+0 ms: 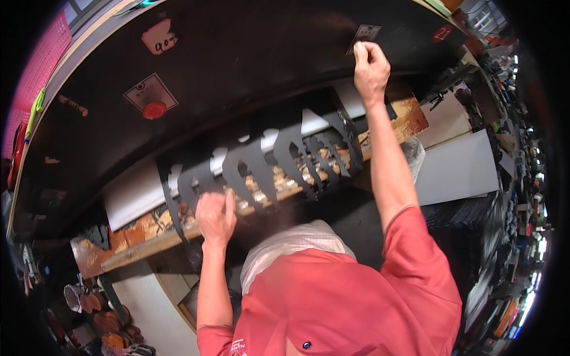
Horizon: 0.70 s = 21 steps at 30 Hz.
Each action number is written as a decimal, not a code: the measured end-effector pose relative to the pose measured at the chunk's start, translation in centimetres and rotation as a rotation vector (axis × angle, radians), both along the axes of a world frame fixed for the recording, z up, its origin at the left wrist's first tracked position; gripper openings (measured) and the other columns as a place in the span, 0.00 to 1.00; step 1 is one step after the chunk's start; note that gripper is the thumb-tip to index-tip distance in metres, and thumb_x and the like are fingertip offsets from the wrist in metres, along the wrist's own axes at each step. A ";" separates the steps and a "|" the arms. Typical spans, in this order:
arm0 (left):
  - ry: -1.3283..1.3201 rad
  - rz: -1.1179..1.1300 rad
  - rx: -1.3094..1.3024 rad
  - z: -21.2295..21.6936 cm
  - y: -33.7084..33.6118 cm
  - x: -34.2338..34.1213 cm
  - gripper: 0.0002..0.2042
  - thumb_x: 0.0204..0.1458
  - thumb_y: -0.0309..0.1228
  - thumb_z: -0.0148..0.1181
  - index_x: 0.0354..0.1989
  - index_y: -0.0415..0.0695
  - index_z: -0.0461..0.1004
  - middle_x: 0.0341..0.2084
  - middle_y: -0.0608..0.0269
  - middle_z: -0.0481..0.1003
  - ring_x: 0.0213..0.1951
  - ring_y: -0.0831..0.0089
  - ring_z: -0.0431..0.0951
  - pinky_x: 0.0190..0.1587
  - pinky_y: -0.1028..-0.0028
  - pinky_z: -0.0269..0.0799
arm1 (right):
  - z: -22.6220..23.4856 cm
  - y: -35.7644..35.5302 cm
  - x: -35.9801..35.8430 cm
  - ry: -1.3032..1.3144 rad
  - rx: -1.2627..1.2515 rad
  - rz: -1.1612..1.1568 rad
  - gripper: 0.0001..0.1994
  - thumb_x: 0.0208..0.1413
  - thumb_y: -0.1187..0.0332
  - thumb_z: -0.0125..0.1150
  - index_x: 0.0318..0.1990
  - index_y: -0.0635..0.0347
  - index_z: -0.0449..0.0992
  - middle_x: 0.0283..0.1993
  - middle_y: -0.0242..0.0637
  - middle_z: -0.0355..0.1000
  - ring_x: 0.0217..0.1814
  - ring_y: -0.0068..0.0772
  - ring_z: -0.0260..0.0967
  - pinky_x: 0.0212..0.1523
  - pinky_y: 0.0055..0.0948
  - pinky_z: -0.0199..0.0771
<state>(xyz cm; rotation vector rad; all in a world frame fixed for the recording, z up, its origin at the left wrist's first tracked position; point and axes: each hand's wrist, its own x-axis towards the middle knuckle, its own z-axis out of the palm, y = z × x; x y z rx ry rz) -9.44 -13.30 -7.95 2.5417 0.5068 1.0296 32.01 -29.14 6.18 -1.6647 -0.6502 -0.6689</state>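
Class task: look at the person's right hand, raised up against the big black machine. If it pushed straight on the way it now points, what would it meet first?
The right hand already seems to touch the small label on the black panel, so it would likely meet that label first, though depth is unclear.

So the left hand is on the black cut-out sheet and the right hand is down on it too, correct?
Not quite. The left hand is on the black cut-out sheet, but the right hand is raised to the dark panel above, by a small label. The head view shows it.
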 end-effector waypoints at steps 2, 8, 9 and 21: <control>0.012 0.031 0.023 -0.2 0.0 0.1 0.13 0.58 0.25 0.68 0.24 0.42 0.70 0.22 0.56 0.71 0.30 0.52 0.73 0.37 0.57 0.69 | -0.4 -1.9 0.1 -0.073 -0.060 0.069 0.11 0.67 0.64 0.67 0.39 0.64 0.81 0.32 0.40 0.81 0.33 0.30 0.76 0.39 0.30 0.76; -0.032 0.056 0.065 0.4 0.1 0.7 0.16 0.58 0.27 0.70 0.21 0.42 0.70 0.21 0.55 0.73 0.28 0.54 0.73 0.34 0.58 0.70 | -10.0 -7.8 -8.2 0.242 -0.139 0.116 0.10 0.69 0.67 0.66 0.38 0.66 0.82 0.30 0.36 0.80 0.32 0.22 0.75 0.38 0.30 0.76; -0.030 0.055 0.072 0.6 0.1 0.8 0.16 0.57 0.27 0.71 0.21 0.41 0.70 0.21 0.55 0.73 0.27 0.54 0.73 0.34 0.59 0.71 | -11.9 -7.5 -9.6 0.319 -0.181 0.112 0.07 0.67 0.70 0.66 0.36 0.63 0.81 0.29 0.36 0.79 0.33 0.27 0.77 0.38 0.32 0.77; 0.011 0.091 -0.063 0.0 0.3 0.4 0.14 0.62 0.33 0.68 0.25 0.40 0.77 0.24 0.54 0.78 0.32 0.52 0.77 0.38 0.57 0.74 | -14.5 -7.9 -11.2 -0.263 -0.520 0.192 0.02 0.57 0.68 0.70 0.36 0.51 0.86 0.34 0.27 0.79 0.37 0.35 0.77 0.48 0.38 0.66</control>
